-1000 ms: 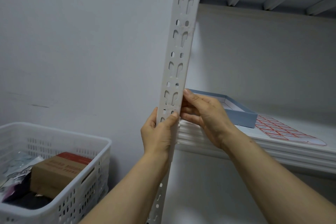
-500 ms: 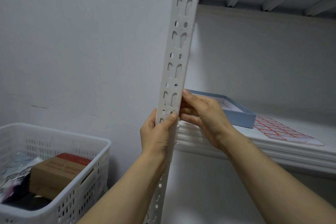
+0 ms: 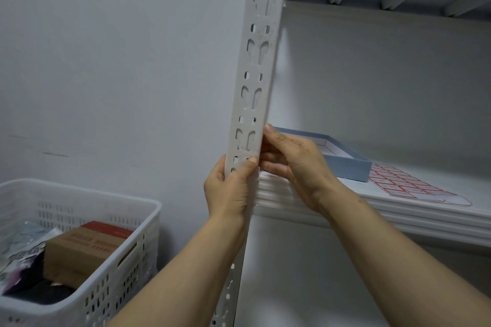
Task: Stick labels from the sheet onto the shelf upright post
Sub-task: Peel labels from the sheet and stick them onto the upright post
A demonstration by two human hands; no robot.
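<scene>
The white slotted shelf upright post [image 3: 256, 61] runs up the middle of the view. My left hand [image 3: 228, 191] grips the post from the front, thumb across its face just below a keyhole slot. My right hand [image 3: 292, 164] touches the post's right edge at the same height, fingers curled against it; any label between the fingers is hidden. The label sheet [image 3: 406, 187], white with red-bordered labels, lies flat on the shelf to the right.
A shallow blue box lid [image 3: 345, 164] sits on the white shelf [image 3: 398, 218] behind my right hand. A white perforated basket [image 3: 111, 273] holding a cardboard box [image 3: 85, 247] stands at lower left. A grey wall fills the left.
Both hands stay on the post at the same spot. The view has shifted only slightly.
</scene>
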